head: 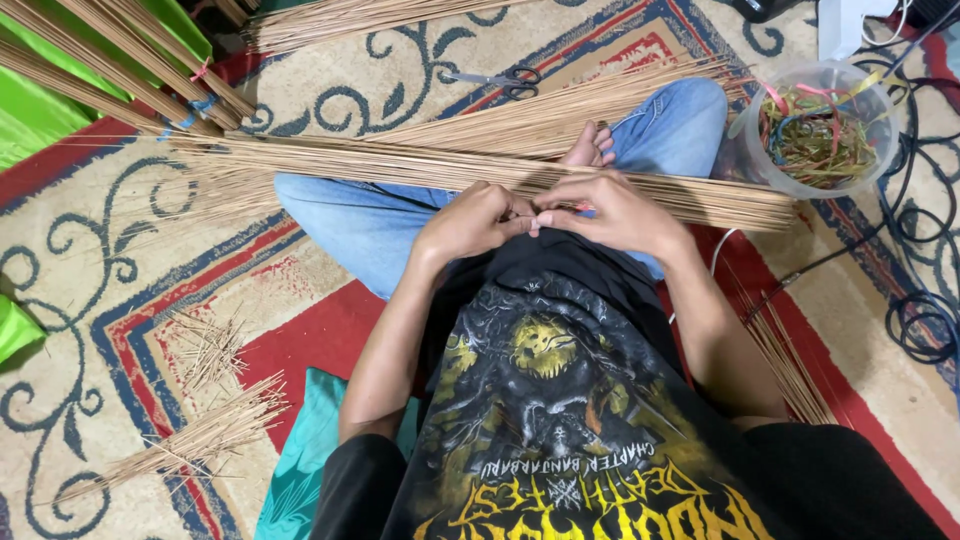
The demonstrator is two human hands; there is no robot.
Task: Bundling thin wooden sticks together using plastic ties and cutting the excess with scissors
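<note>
Carpet edge: the patterned carpet [110, 290] has bare room at 9 o'clock; a green cloth [35, 110] covers the 10 o'clock corner.
Loose sticks: a small scatter [205, 350] and a thin sheaf [190, 440] lie at 8 o'clock, well apart from the hands.
Tied bundles: more stick bundles [130, 65] with blue and pink ties run out at 11 o'clock.
Stick bundle: the long bundle of thin sticks [400, 165] lies across the lap, its long axis from 9 toward 3 o'clock, tilted slightly down at the right; the frayed thin ends point to 9 o'clock.
Left hand: the left hand [470, 222] rests at the bundle's near edge, fingers clenched, pinching something small that I cannot make out.
Right hand: the right hand [615, 212] meets it fingertip to fingertip, fingers pinched on the same spot, touching the bundle.
Scissors: scissors [505, 80] lie at 12 o'clock beyond the bundle.
Tub: a clear round tub [880, 100] of coloured bands stands at 2 o'clock, just beside the bundle's right end.
Cables: black cables [920, 320] crowd the 3 o'clock edge.
</note>
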